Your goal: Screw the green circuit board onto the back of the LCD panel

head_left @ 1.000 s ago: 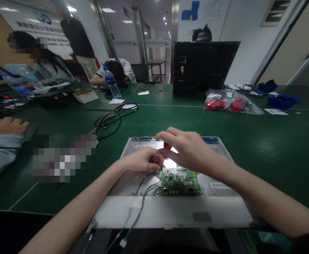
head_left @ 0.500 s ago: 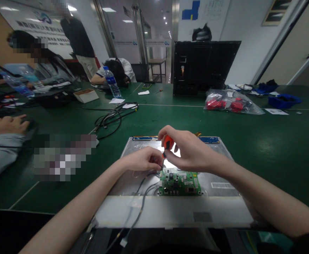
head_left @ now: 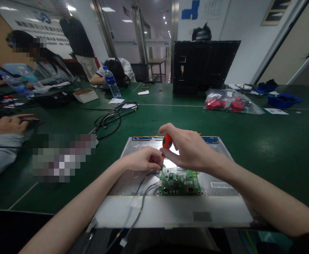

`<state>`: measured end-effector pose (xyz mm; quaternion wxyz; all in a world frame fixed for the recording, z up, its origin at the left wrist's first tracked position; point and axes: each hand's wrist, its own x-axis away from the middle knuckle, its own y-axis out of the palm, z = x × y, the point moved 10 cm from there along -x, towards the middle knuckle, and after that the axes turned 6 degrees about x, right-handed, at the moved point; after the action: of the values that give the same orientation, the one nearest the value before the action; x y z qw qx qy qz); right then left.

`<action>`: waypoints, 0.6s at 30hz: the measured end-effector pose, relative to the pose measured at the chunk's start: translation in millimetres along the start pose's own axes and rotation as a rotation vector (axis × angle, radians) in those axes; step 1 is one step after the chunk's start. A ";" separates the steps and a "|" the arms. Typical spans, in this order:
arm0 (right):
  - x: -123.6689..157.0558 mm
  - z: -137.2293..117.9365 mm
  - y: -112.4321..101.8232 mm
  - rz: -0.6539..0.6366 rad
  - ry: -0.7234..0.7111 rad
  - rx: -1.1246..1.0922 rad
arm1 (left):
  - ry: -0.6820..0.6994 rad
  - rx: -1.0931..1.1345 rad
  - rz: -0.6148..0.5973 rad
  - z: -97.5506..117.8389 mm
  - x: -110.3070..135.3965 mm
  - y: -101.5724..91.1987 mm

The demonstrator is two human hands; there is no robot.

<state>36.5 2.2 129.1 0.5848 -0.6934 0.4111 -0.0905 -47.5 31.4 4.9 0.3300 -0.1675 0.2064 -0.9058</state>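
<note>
In the head view my right hand (head_left: 190, 146) grips the orange and black handle of a screwdriver (head_left: 167, 141), held upright over the upper left corner of a green circuit board (head_left: 179, 183). My left hand (head_left: 143, 158) is closed, its fingertips pinched together at that corner beside the tool's lower end. Whatever those fingertips hold is hidden, and so is the screwdriver's tip. The board lies on the silvery back of a display panel (head_left: 220, 194), which has a narrow blue board (head_left: 209, 140) along its far edge. Grey cables (head_left: 143, 201) run from the board's left side over the near edge.
Coiled black cables (head_left: 114, 114) lie on the green table (head_left: 262, 148) beyond the panel. Farther back are a water bottle (head_left: 112, 83), a black monitor (head_left: 204, 67) and a plastic bag of red items (head_left: 230, 102). Another person's hand (head_left: 7, 125) rests at the left.
The screwdriver handle has turned and tilted slightly in my right hand, whose fingers have shifted around it. My left hand stays in place. The other person's hand at the left has moved a little.
</note>
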 end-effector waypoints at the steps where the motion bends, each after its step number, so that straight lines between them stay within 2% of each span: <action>1: 0.5 -0.6 -0.6 0.005 -0.006 -0.017 | 0.002 0.000 0.001 0.1 0.0 -0.3; 11: 0.6 -5.8 -3.3 -0.012 -0.040 -0.064 | 0.002 0.004 0.005 -1.0 -0.2 -0.8; 18: -0.1 1.9 -0.4 0.006 0.008 0.169 | -0.016 0.010 -0.004 -3.2 0.8 0.9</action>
<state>37.8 3.7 129.0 0.6400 -0.6399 0.4064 -0.1257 -49.0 31.1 1.8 0.3305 -0.1735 0.1989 -0.9062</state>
